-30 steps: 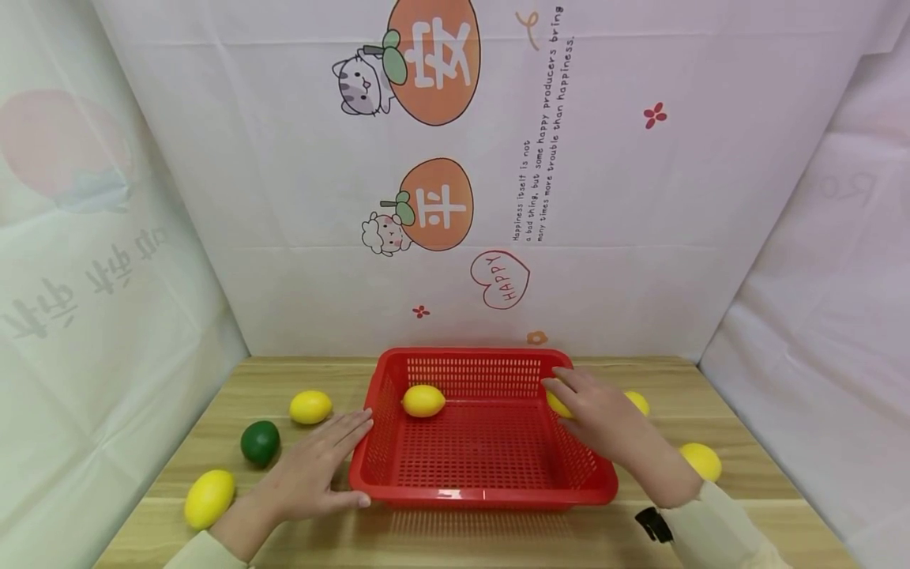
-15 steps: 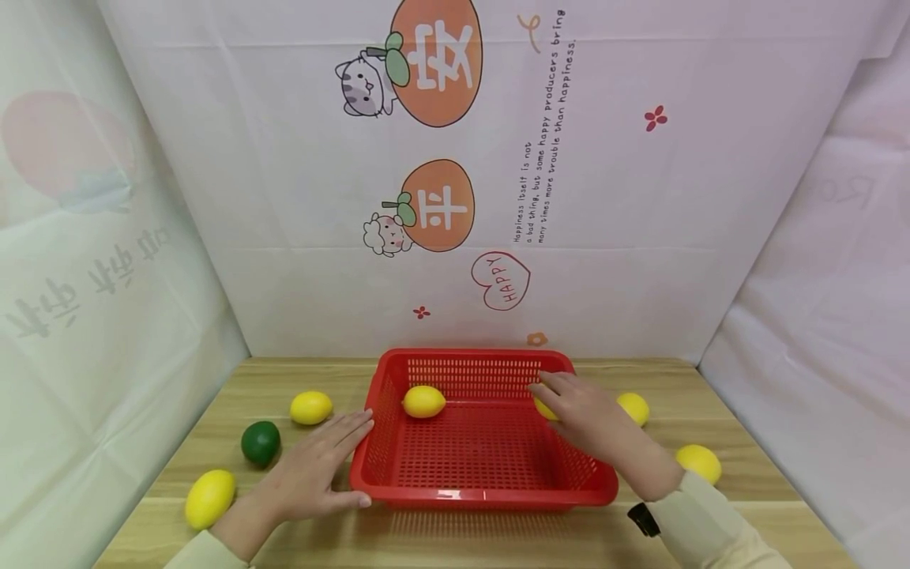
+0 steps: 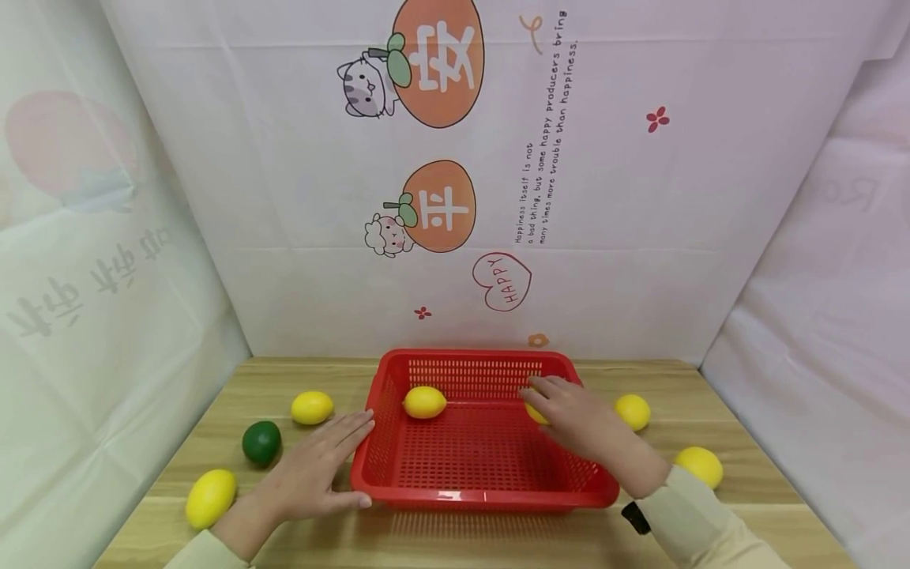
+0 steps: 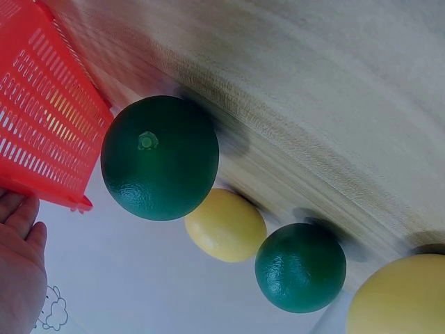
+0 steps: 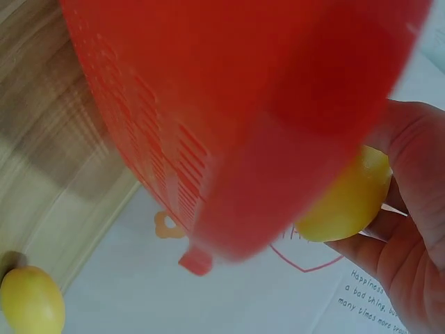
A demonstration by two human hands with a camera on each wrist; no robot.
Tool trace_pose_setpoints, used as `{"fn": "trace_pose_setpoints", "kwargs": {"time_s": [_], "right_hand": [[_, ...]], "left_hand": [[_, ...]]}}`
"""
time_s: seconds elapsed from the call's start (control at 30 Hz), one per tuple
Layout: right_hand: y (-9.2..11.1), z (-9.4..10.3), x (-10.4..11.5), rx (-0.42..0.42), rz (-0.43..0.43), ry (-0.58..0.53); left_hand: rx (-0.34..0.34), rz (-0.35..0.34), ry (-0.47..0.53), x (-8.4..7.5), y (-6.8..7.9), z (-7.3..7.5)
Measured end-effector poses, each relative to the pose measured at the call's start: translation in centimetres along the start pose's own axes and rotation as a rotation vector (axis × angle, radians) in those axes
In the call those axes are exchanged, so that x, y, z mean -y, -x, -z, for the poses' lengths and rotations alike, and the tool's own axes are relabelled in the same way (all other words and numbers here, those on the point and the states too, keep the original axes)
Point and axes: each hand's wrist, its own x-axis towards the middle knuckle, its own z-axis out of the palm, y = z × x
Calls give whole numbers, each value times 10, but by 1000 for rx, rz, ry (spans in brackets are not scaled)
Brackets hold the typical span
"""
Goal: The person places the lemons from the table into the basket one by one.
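Note:
A red plastic basket (image 3: 483, 496) with slotted walls stands on the wooden table. Inside, near its back left corner, lies one lemon (image 3: 425, 402). My left hand (image 3: 313, 466) rests against the basket's left rim with fingers extended and thumb apart. My right hand (image 3: 586, 419) reaches over the right rim and grips a second lemon (image 5: 351, 202), held in the right part of the basket. In the head view the fingers cover much of that lemon (image 3: 535, 407).
Left of the basket lie lemons (image 3: 311, 408) (image 3: 211, 499) and a dark green round fruit (image 3: 261, 442); the left wrist view shows another green fruit (image 4: 160, 158) close to the basket. On the right are two more lemons (image 3: 632, 412) (image 3: 699, 467). A printed white cloth (image 3: 604, 300) hangs behind.
My right hand has moved left with its lemon, further in over the basket. The left hand keeps its place on the rim.

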Motion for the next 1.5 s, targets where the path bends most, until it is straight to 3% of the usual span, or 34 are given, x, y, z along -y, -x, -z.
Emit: {"fn": "trace_pose_setpoints", "kwargs": {"time_s": [1.03, 1.5], "right_hand": [[-13, -15, 17, 94, 54, -61], [-14, -18, 22, 113, 77, -86]], "left_hand": [[16, 23, -14, -2, 0, 1], [-32, -24, -35, 1, 0, -2]]}}
